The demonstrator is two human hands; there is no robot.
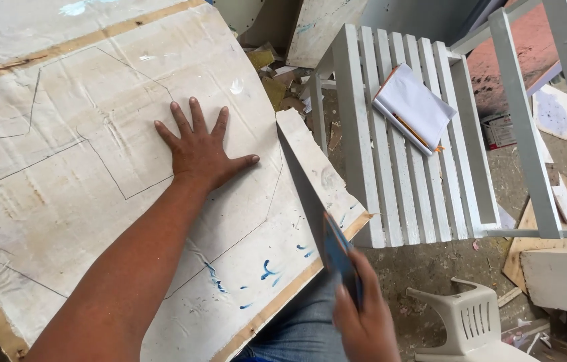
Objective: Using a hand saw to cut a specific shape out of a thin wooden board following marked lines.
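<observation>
Now I see the left hand (201, 153) pressed flat on a large whitish plywood board (62, 201), its fingers (196, 114) spread wide apart and the thumb pointing toward the right edge. The board is tilted across the lap, marked with thin pencil lines and a few blue paint smears (266, 271) near its lower right border.

My right hand (364, 315) sits at the lower edge of the view, its fingers wrapped together around the blue handle of a handsaw (317, 201). The saw's blade runs up and away from that hand, lying along the right edge of the board, just beside the thumb of the flat hand but apart from it. I cannot tell how deep the blade sits in the wood.

Right of the board stands a white slatted chair (390, 174), and on its seat lies a white notepad (414, 107) with a pencil tucked in it. Below, on the dusty floor (431, 268), a small white plastic stool (464, 322) shows, with wood scraps (531, 248) scattered around it.
</observation>
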